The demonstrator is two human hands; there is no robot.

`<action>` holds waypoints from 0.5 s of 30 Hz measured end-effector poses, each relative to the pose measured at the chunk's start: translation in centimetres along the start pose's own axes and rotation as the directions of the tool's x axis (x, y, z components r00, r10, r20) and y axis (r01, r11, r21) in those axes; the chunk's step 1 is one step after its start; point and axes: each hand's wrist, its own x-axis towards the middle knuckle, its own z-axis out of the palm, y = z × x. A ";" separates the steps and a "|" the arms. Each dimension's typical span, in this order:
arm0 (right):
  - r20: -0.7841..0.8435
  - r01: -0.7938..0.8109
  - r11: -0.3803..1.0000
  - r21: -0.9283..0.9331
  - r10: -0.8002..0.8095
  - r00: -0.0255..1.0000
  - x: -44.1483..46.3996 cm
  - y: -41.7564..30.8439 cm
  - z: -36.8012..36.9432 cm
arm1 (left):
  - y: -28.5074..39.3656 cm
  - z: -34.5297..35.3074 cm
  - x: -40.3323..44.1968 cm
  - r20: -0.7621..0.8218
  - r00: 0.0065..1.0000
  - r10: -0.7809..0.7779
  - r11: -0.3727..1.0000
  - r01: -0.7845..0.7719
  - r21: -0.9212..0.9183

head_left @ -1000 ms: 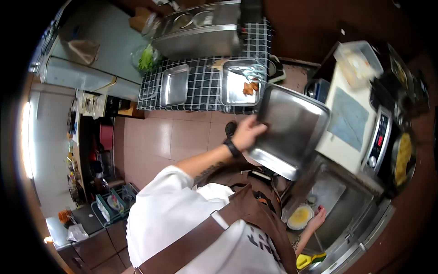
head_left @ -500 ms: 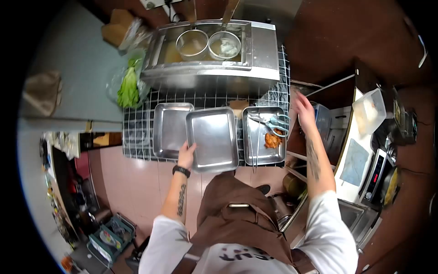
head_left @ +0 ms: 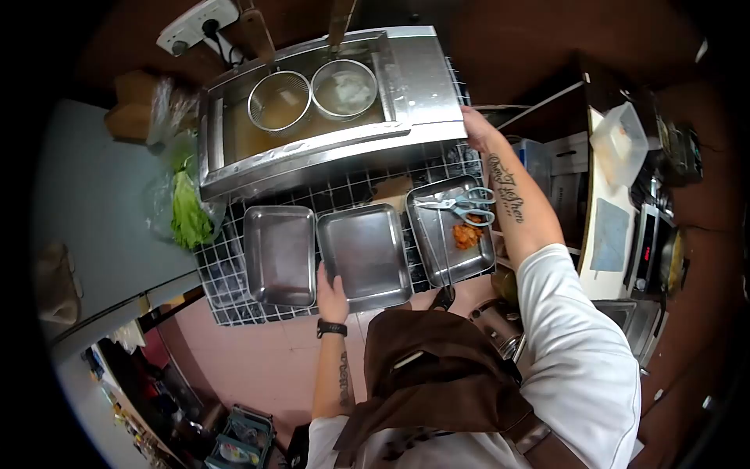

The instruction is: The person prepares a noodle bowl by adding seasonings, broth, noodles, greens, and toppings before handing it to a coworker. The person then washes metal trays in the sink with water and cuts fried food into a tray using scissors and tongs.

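Note:
My left hand [head_left: 332, 295] lies at the near left corner of the middle metal tray [head_left: 363, 254], its fingers apart and touching the rim. Left of it sits another bare metal tray [head_left: 279, 254]. A third tray [head_left: 426, 250] on the right holds light-blue-handled scissors [head_left: 466, 205], fried brown food pieces [head_left: 467, 234] and thin metal tongs [head_left: 445, 252]. My right hand [head_left: 479, 130] reaches to the right end of the steel fryer [head_left: 430, 86]; its fingertips are partly hidden there. Two round strainer baskets [head_left: 279, 102] sit in the fryer's liquid, the right one with something whitish inside.
Green lettuce [head_left: 189, 207] in a clear plastic bag is beside the fryer's left end. A power strip [head_left: 195, 25] is behind it. At the right stands a counter with a clear plastic container [head_left: 619, 146]. The checked tabletop [head_left: 226, 301] ends above a pink tiled floor.
The middle tray has come to rest beside the left tray instead of overlapping it, and my left hand's grip has loosened. My right hand has moved to the fryer's end. The view has turned.

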 end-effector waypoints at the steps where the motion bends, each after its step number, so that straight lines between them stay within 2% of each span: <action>1: -0.039 -0.016 0.992 -0.122 0.011 0.999 -0.2 -0.4 0.3 | 0.8 0.3 0.0 0.025 1.000 0.016 1.000 -0.015 -0.021; 2: -0.009 -0.060 0.989 -0.136 0.060 0.998 0.3 -0.2 0.0 | 1.3 0.3 0.0 0.041 0.999 -0.023 0.990 0.028 -0.136; 3: 0.011 -0.106 0.984 -0.146 0.109 0.994 1.2 0.3 -0.5 | 3.0 0.1 -0.1 0.032 0.994 -0.105 0.986 0.108 -0.126; 5: 0.020 -0.112 0.964 -0.239 0.121 0.992 2.8 2.8 -1.5 | 4.8 -0.4 -0.4 -0.030 0.996 -0.089 0.992 0.086 -0.094; 6: 0.009 -0.124 0.952 -0.280 0.131 0.991 3.3 4.3 -1.8 | 5.2 -1.1 -0.3 -0.069 0.997 0.033 0.999 -0.034 -0.013; 7: 0.033 -0.204 0.928 -0.313 0.225 0.974 1.4 4.0 -1.4 | 4.9 -2.3 -0.1 -0.090 0.984 0.156 0.986 -0.150 0.071; 8: -0.085 -0.271 0.951 -0.150 0.261 0.962 -0.2 3.4 -0.7 | 4.2 -3.7 0.0 -0.118 0.948 0.295 0.886 -0.225 0.405; 9: -0.122 -0.226 0.971 0.072 0.234 0.965 0.1 5.1 -2.0 | 4.8 -4.9 0.6 -0.169 0.920 0.354 0.835 -0.229 0.499; 11: -0.203 -0.059 0.997 -0.045 0.049 0.978 -4.6 5.6 -3.2 | 4.8 -6.7 1.9 -0.184 0.976 0.116 0.837 0.003 0.548; 12: -0.270 0.043 0.952 -0.302 -0.129 0.954 -7.8 6.9 -2.7 | 3.8 -7.2 2.3 -0.138 0.989 0.050 0.835 0.035 0.550; 13: -0.287 0.113 0.830 -0.546 -0.312 0.906 -11.2 8.6 -2.0 | 2.2 -7.1 2.9 -0.091 0.996 -0.015 0.831 0.063 0.553; 14: -0.266 0.032 0.799 -0.601 -0.237 0.934 -14.8 10.1 -0.8 | 1.2 -6.5 3.4 -0.045 0.996 -0.076 0.825 0.088 0.558; 15: -0.239 -0.097 0.670 -0.736 -0.123 0.963 -19.1 9.4 1.7 | 1.0 -5.8 3.5 -0.035 0.999 -0.036 0.843 0.049 0.536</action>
